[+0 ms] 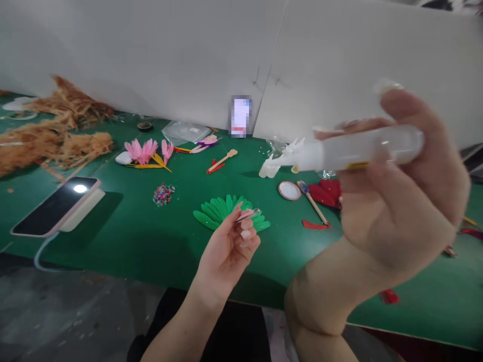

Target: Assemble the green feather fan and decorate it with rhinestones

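My right hand (407, 201), raised close to the camera, is closed round a translucent white squeeze bottle (354, 151). The bottle lies nearly level, its nozzle pointing left. Between the fingertips of my left hand (232, 241) is a small slim pinkish piece (248, 215) with a shiny edge; its exact kind is unclear. Just behind that hand, a fan of green feathers (211, 211) lies on the green table (158, 256). Past the nozzle sit white petal-like pieces (269, 168), partly hidden by the bottle.
Pink feathers (141, 151), a pile of colourful beads (163, 194), a wooden stick (222, 162), a round white lid (290, 190) and red feathers (326, 193) lie about. A lit phone (56, 206) with a cable stands left; brown fibre (68, 110) lies behind it. A white wall (151, 60) backs the table.
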Available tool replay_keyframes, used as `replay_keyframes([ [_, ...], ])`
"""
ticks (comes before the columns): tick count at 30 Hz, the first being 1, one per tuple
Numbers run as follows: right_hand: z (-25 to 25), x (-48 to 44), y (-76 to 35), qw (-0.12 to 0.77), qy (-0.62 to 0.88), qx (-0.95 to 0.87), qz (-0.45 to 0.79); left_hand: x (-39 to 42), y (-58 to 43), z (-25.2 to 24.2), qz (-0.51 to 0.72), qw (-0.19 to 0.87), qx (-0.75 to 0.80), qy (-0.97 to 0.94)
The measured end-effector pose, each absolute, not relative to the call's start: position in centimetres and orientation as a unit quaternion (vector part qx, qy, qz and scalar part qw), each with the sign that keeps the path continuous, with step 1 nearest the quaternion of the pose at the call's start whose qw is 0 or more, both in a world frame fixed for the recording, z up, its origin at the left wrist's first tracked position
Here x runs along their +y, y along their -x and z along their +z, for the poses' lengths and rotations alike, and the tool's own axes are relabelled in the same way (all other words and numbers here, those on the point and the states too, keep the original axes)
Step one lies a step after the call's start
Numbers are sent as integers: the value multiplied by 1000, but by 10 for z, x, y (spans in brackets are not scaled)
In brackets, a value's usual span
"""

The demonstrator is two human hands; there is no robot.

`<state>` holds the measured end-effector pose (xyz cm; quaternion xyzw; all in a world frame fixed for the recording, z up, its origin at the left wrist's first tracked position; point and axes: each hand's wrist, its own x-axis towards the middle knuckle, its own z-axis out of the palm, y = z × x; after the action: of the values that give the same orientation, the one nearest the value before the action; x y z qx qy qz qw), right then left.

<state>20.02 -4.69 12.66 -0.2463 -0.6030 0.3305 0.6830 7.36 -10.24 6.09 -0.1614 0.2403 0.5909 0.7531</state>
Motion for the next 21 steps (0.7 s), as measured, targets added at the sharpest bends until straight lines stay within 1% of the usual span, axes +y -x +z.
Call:
replay_keyframes([
  [3,123,-38,-192,656,179,-580,448,-100,-78,56,599,745,247,161],
  [7,121,-32,-181,661,172,-482,549,-97,-81,50,612,732,261,151],
  [12,125,-36,-176,684,168,-453,547,-98,-81,43,607,726,280,160],
  [17,128,-37,-173,634,223,-466,575,-98,-84,39,606,728,280,157],
  [21,126,-37,-168,648,238,-460,559,-97,-85,36,606,728,281,156],
])
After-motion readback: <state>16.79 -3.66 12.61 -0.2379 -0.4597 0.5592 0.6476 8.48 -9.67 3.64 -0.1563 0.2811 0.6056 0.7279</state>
